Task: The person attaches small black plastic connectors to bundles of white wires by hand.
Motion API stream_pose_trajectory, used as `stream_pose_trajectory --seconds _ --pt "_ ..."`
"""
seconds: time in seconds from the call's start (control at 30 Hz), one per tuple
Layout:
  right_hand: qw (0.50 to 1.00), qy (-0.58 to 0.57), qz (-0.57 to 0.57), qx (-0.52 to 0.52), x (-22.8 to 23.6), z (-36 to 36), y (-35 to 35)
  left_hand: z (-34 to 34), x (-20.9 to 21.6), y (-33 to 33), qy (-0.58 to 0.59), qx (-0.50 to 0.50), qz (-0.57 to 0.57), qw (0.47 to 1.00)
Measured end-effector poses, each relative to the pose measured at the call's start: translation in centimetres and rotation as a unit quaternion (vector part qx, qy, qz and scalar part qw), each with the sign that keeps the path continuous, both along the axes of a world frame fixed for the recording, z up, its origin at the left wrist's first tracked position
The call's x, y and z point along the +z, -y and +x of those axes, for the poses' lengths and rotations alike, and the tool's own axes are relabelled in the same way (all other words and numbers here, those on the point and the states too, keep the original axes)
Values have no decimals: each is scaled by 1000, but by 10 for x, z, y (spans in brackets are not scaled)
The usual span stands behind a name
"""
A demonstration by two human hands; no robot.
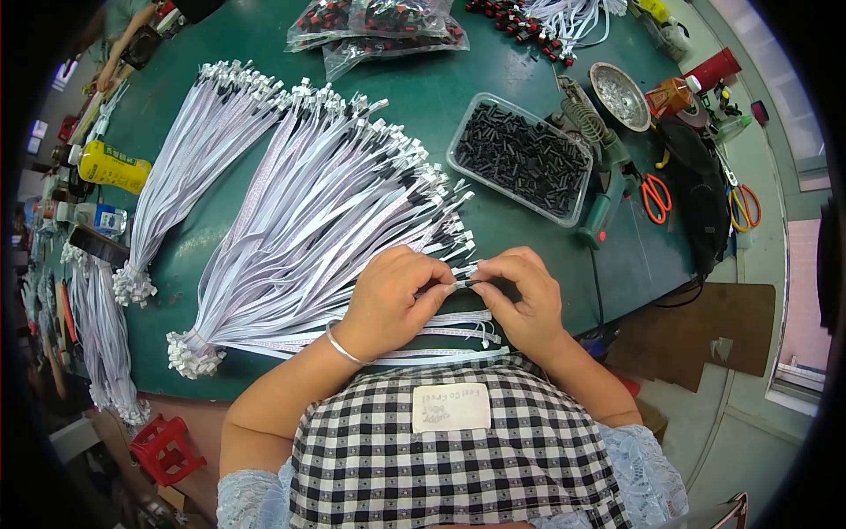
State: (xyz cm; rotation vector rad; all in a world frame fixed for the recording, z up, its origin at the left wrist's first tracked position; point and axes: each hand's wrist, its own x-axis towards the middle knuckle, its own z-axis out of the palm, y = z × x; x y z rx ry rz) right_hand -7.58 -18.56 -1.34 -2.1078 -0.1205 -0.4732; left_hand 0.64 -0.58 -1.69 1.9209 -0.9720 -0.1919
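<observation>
A green worktop (493,70) is carrying a wide fan of white ribbon cables (308,220), with a clear tray of black connectors (522,157) lying near it. At the near edge, the left hand (389,300) and right hand (522,295) are both pinching the tip of one cable end (464,279), fingertips nearly touching.

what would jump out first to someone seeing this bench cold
The fanned bundle of white ribbon cables spreading across the middle of the green table, with a second bundle to its left. At the near edge, the left hand and right hand pinch one cable end between their fingertips. Right of centre sits a clear tray of small black parts.
</observation>
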Motion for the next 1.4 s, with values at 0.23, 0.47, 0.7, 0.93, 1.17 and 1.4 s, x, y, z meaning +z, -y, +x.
stream_pose_trajectory --seconds 0.23,0.47,0.7,0.93,1.17,1.4 --pt "999 16 -26 11 -1 2 0 0 -1 0 1 1 0 1000" --pt "994 33 -92 52 3 9 1 0 3 -2 -23 -10 8 1000" --pt "988 8 -120 93 6 12 -4 -2 -4 -7 -44 -11 -3 999" --pt "991 21 -105 85 2 13 -9 -1 -8 -6 -52 -2 -6 999" --pt "992 -1 -97 76 6 8 -7 3 4 -2 30 -42 -16 999" --pt "974 65 -190 104 9 7 -2 -3 -1 -2 36 -22 -4 999"
